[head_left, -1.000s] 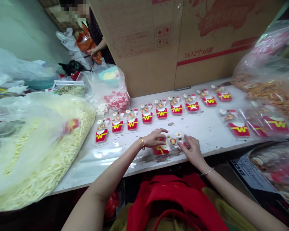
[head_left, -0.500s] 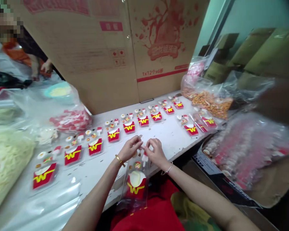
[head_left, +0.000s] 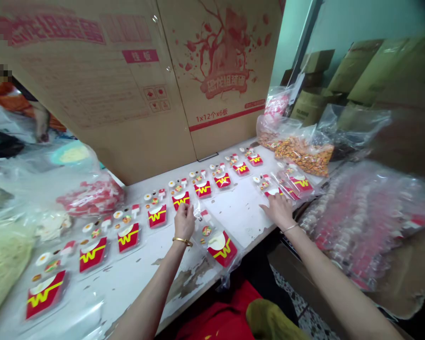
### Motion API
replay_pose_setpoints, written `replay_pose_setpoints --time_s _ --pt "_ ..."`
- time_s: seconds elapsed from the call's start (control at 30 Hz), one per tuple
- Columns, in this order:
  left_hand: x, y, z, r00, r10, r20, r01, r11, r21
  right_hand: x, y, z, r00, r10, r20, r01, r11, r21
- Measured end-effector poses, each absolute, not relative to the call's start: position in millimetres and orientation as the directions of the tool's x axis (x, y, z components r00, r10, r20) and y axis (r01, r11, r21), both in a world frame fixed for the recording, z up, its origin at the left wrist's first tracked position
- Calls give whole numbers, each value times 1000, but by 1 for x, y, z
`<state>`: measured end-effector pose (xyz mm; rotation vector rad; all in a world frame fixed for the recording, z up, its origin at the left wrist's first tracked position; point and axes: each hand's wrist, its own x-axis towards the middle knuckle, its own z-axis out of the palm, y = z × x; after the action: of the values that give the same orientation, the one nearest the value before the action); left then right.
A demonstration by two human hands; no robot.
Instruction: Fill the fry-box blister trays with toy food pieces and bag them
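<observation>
My left hand (head_left: 184, 222) is closed on the upper edge of a clear plastic packet, which lies tilted near the table's front edge. Inside it are a red toy fries box (head_left: 222, 249) with a yellow W and small play-food pieces. Over to the right, my right hand (head_left: 279, 211) reaches with thumb and fingers apart to a similar packet (head_left: 264, 180), covering part of its red box. Beside that hand, more packets (head_left: 299, 183) overlap in a small pile. A row of several like packets (head_left: 157, 216) runs along the table.
Behind the row stands a large cardboard box (head_left: 134, 113). Bags of red-and-white pieces (head_left: 92, 196), cream pieces (head_left: 7, 255) and orange pieces (head_left: 301, 153) sit around the table (head_left: 239, 208). At right, an open carton (head_left: 407, 278) holds filled bags. Another person's arm (head_left: 40, 120) shows at far left.
My hands have parted. The left has brought the packet from over my lap onto the table; the right has let go of it and moved right to another packet. The view has shifted slightly.
</observation>
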<state>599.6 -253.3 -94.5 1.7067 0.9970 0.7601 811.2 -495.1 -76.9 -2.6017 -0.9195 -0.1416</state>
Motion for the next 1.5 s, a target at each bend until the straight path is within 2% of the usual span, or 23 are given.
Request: replay_pose_setpoints --time_s 0.1,0.2,0.27,0.37,0.5,0.6,0.67,0.73,0.8,0.87,0.93,1.03,1.1,1.17,1.23,1.3,1.4,1.5 --pt "619 -243 -74 371 928 46 151 -109 982 815 -518 -83 758 632 161 651 -726 -221" --pt "656 -229 -49 278 953 121 24 -133 991 784 -526 -86 699 703 130 714 -677 -181" --pt "691 -227 -36 278 947 160 -15 -163 987 754 -525 -83 649 753 104 757 -628 -181" --pt "749 -241 -28 375 904 206 60 -245 968 708 -515 -74 557 830 33 810 -534 -243" --pt "813 -282 -44 553 802 227 198 -392 899 662 -499 -66 450 891 -57 829 -441 -344" --pt "833 -305 -57 662 717 218 210 -456 865 647 -490 -63 400 915 -49 830 -384 -404" --pt "825 -309 -56 728 627 279 182 -569 802 642 -488 -62 365 930 -52 819 -347 -457" --pt "795 -303 -46 779 504 373 95 -683 724 639 -488 -61 302 950 -79 803 -298 -517" --pt "743 -290 -32 811 401 425 -5 -722 692 634 -489 -64 208 973 -96 777 -224 -588" --pt "671 -276 -18 821 382 424 -41 -702 711 625 -485 -71 109 991 -76 736 -132 -664" --pt "587 -266 -9 791 476 385 48 -675 736 610 -477 -84 21 999 -29 684 -36 -728" --pt "456 -258 -11 646 716 264 353 -587 728 580 -457 -100 -86 996 2 612 54 -789" --pt "376 -256 -22 535 831 152 544 -477 691 561 -445 -100 -134 991 -2 585 78 -807" --pt "313 -256 -38 447 893 49 688 -379 619 547 -433 -92 -166 986 10 576 105 -811" --pt "270 -260 -58 404 915 -6 779 -341 526 542 -424 -80 -187 982 34 598 141 -789" --pt "247 -266 -76 394 919 -22 828 -345 442 545 -416 -71 -201 978 60 679 183 -711" --pt "237 -276 -98 371 929 9 866 -350 357 564 -408 -75 -285 951 121 831 308 -464" --pt "239 -280 -110 348 936 51 887 -346 307 590 -401 -95 -400 902 161 868 429 -250"
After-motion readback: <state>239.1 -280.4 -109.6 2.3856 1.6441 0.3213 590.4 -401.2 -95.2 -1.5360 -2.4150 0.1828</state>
